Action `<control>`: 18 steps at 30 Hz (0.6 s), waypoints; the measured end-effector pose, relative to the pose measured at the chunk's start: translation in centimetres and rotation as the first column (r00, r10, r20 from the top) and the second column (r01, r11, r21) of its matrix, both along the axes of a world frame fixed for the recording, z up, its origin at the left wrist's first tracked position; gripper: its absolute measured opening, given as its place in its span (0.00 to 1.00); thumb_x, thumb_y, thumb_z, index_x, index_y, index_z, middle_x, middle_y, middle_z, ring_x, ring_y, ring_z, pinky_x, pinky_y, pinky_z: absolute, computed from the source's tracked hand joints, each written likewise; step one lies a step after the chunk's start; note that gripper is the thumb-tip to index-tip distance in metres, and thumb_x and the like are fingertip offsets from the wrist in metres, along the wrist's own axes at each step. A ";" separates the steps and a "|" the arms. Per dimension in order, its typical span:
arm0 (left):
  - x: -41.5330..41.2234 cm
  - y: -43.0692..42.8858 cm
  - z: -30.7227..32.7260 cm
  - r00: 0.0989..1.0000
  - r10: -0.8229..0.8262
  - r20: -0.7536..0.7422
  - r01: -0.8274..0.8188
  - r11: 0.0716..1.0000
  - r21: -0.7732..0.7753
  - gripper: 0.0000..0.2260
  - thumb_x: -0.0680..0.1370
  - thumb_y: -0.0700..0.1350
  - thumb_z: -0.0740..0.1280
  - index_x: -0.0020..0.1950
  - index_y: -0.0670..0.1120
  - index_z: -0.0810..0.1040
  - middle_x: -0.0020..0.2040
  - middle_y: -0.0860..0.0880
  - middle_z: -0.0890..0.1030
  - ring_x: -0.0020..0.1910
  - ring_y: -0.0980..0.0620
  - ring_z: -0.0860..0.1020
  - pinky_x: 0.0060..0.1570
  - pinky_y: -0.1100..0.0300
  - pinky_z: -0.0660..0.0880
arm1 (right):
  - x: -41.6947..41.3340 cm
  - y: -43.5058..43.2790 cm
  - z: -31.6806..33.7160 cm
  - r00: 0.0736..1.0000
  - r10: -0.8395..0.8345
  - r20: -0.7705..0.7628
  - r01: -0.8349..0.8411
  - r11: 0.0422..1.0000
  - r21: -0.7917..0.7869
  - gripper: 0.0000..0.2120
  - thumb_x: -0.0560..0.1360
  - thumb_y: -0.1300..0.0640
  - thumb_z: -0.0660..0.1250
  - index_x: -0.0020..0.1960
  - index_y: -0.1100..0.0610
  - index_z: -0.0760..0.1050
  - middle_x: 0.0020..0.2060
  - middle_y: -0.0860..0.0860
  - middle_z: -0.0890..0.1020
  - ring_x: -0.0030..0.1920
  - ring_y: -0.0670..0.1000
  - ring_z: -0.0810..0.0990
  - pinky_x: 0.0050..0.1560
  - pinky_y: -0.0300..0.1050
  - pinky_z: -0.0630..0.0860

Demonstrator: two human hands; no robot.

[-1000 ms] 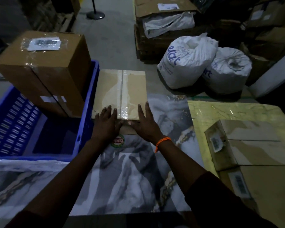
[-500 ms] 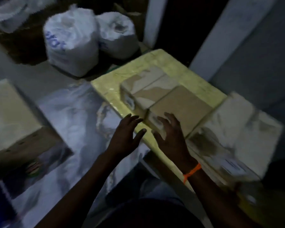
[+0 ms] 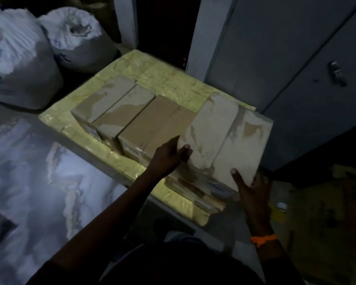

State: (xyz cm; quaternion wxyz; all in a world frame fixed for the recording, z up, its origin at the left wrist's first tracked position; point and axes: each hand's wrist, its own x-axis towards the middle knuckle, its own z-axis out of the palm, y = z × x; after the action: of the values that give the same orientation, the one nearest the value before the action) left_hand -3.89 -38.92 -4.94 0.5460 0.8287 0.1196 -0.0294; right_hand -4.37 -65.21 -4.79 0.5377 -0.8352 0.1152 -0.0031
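So the pale taped box (image 3: 228, 140) is what's getting grabbed here. It sits on the right end of the yellow-wrapped table (image 3: 148, 68), pushed right up against a brown box (image 3: 158, 124) in the middle of that table. The left hand (image 3: 169, 155) is clamped on its near left corner, thumb on top and fingers tucked down the seam next to the brown box. The right hand (image 3: 253, 188) has the near right corner, thumb on the lid and fingers wrapped round the side. My worry is that both grips sit on the near end only, so if the box gets lifted like this the far end could droop and it slides out, or it drags the brown box along since the two are touching. The shiny tape probably doesn't help grip either, and it's really dark, so the near side of the box is hard to read. Another taped box (image 3: 111, 105) sits on the table's left part, white sacks (image 3: 19, 64) are off past its far left corner, and a grey cabinet (image 3: 275, 58) stands behind its right end. Half a second back both hands were spread and hovering over the brown box, touching nothing, and now they've shifted right and closed on the pale one.
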 end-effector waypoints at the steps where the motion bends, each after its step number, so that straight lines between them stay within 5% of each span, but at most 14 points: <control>1: 0.5 -0.7 0.0 1.000 0.014 0.017 -0.014 1.000 0.000 0.26 0.78 0.63 0.67 0.73 0.51 0.75 0.53 0.51 0.86 0.54 0.55 0.84 0.60 0.53 0.78 | 0.1 -0.3 -0.1 0.999 0.020 0.027 -0.020 1.000 0.015 0.25 0.75 0.53 0.77 0.69 0.58 0.76 0.59 0.47 0.81 0.57 0.47 0.81 0.50 0.23 0.74; 5: 1.3 -1.9 1.1 0.990 0.111 0.092 -0.103 0.991 -0.090 0.27 0.75 0.63 0.70 0.71 0.53 0.77 0.53 0.52 0.86 0.50 0.54 0.86 0.55 0.53 0.81 | 1.8 -0.5 1.0 0.989 0.063 0.135 -0.085 0.983 0.165 0.31 0.75 0.50 0.75 0.75 0.53 0.72 0.65 0.44 0.81 0.61 0.34 0.79 0.57 0.29 0.76; 10: 0.4 -0.5 3.9 0.928 0.311 0.205 -0.291 0.949 -0.124 0.23 0.78 0.57 0.72 0.72 0.54 0.76 0.57 0.54 0.86 0.52 0.55 0.85 0.56 0.49 0.82 | 5.4 1.3 3.1 0.947 0.233 0.220 -0.269 0.952 0.150 0.36 0.75 0.39 0.75 0.78 0.48 0.69 0.69 0.44 0.79 0.68 0.44 0.78 0.68 0.50 0.77; 14: -3.4 1.3 4.7 0.798 0.562 0.217 -0.508 0.821 -0.261 0.19 0.79 0.46 0.73 0.70 0.50 0.77 0.59 0.52 0.85 0.55 0.55 0.84 0.56 0.50 0.83 | 7.5 5.7 4.1 0.869 0.424 0.257 -0.468 0.872 0.146 0.35 0.76 0.47 0.76 0.79 0.49 0.67 0.70 0.45 0.78 0.67 0.44 0.78 0.68 0.50 0.78; 18: -9.8 3.4 4.3 0.642 0.752 0.150 -0.703 0.656 -0.274 0.21 0.78 0.52 0.74 0.70 0.55 0.77 0.58 0.55 0.85 0.57 0.54 0.84 0.60 0.47 0.80 | 7.1 11.5 4.0 0.731 0.635 0.249 -0.679 0.714 0.172 0.36 0.75 0.46 0.76 0.79 0.48 0.67 0.69 0.45 0.78 0.66 0.40 0.78 0.65 0.45 0.79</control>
State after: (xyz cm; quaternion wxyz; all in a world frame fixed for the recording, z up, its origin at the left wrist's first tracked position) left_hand -13.65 -35.55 -0.64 0.5982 0.6499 0.3705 0.2872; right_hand 2.74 -53.76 -0.80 0.6122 -0.7426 -0.2375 0.1316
